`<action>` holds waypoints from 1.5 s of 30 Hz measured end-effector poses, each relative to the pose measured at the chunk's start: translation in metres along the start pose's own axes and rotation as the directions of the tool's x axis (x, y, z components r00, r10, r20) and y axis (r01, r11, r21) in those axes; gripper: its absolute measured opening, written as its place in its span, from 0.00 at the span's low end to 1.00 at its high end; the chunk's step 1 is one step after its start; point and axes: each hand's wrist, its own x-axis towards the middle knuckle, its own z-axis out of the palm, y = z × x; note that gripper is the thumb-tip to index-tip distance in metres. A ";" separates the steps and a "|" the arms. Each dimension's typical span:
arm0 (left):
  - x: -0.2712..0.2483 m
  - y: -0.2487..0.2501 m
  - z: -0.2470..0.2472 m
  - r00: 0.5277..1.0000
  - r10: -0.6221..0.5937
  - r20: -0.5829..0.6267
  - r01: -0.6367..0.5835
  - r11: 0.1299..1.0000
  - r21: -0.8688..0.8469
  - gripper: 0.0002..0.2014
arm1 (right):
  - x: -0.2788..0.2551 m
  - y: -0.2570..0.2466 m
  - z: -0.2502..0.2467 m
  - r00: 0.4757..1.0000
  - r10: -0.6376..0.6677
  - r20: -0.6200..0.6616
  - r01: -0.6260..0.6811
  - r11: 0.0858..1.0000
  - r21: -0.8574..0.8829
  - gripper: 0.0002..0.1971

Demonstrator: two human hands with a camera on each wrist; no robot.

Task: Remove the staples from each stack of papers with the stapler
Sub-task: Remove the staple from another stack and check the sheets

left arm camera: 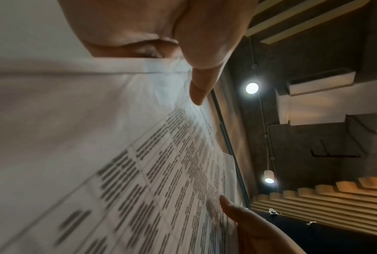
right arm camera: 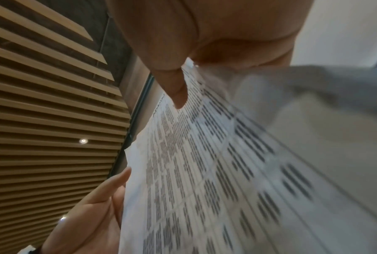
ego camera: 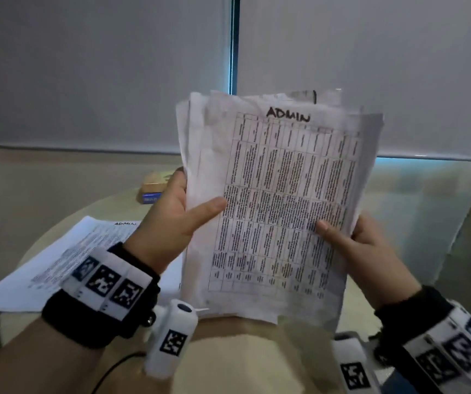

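Hands, left hand and right hand, are pinching an upright crumpled white printed stack; another white stack is lying near-left; no stapler showing, progress unclear.

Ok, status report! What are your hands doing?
Left hand and right hand both grip paper stack, upright over table. Second stack lies there. No stapler seen.

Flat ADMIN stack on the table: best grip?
Likely its near-left corner, from the table's edge: the flat ADMIN stack overhangs the round table there, so a thumb-over, fingers-under grip fits. Both hands now hold the raised stack.
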 end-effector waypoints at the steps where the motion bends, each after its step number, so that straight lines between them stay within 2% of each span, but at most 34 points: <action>1: -0.001 0.001 0.002 0.998 0.025 -0.056 -0.024 1.000 0.020 0.23 | 0.000 0.000 0.002 1.000 -0.013 -0.004 0.013 1.000 -0.012 0.22; 3: -0.001 0.001 0.001 0.992 0.065 -0.109 -0.062 0.998 0.033 0.20 | 0.001 -0.003 0.004 0.999 -0.029 -0.012 0.029 0.999 -0.016 0.20; 7: -0.004 0.003 0.001 0.983 0.119 -0.138 -0.108 0.991 0.083 0.21 | 0.005 -0.009 0.005 0.999 -0.045 -0.017 0.044 0.999 -0.020 0.17; 9: -0.004 0.006 0.003 0.975 0.162 -0.153 -0.146 0.983 0.113 0.22 | 0.007 -0.015 0.008 0.998 -0.063 -0.013 0.063 0.998 -0.021 0.21; 11: -0.004 0.011 0.005 0.956 0.232 -0.178 -0.209 0.969 0.135 0.29 | 0.009 -0.022 0.011 0.996 -0.092 -0.021 0.092 0.996 -0.009 0.29; 14: 0.000 0.017 0.003 0.917 0.349 -0.194 -0.323 0.934 0.155 0.39 | 0.012 -0.032 0.014 0.980 -0.182 -0.081 0.187 0.981 0.056 0.25; 16: 0.005 0.023 0.001 0.903 0.405 -0.141 -0.386 0.911 0.144 0.42 | 0.014 -0.042 0.015 0.959 -0.262 -0.107 0.272 0.958 0.091 0.26; 18: 0.011 0.029 -0.002 0.888 0.451 -0.091 -0.426 0.881 0.206 0.39 | 0.017 -0.050 0.016 0.930 -0.354 -0.100 0.359 0.933 0.035 0.23; 20: 0.015 0.034 -0.001 0.873 0.484 -0.066 -0.444 0.843 0.304 0.30 | 0.023 -0.055 0.016 0.902 -0.420 -0.103 0.411 0.907 -0.096 0.14; 22: 0.019 0.037 0.001 0.870 0.485 -0.082 -0.436 0.838 0.328 0.19 | 0.030 -0.056 0.014 0.887 -0.446 -0.118 0.420 0.887 -0.195 0.10; 24: 0.019 0.037 0.004 0.869 0.485 -0.100 -0.437 0.847 0.303 0.14 | 0.034 -0.055 0.013 0.883 -0.450 -0.135 0.417 0.883 -0.217 0.10; 28: 0.019 0.035 0.006 0.850 0.516 -0.109 -0.466 0.832 0.301 0.16 | 0.036 -0.055 0.014 0.866 -0.472 -0.164 0.435 0.874 -0.215 0.13; 33: 0.018 0.027 0.007 0.862 0.482 -0.157 -0.421 0.853 0.309 0.13 | 0.035 -0.050 0.011 0.878 -0.448 -0.168 0.408 0.884 -0.228 0.13; 40: 0.019 0.033 0.012 0.811 0.558 -0.177 -0.479 0.807 0.346 0.14 | 0.033 -0.059 0.013 0.835 -0.507 -0.213 0.460 0.856 -0.235 0.14; 43: 0.018 0.027 0.012 0.827 0.525 -0.203 -0.447 0.831 0.330 0.14 | 0.028 -0.057 0.014 0.870 -0.450 -0.202 0.424 0.892 -0.160 0.16; 45: 0.019 0.025 0.011 0.835 0.506 -0.216 -0.433 0.847 0.309 0.13 | 0.024 -0.053 0.010 0.922 -0.338 -0.191 0.332 0.941 -0.061 0.19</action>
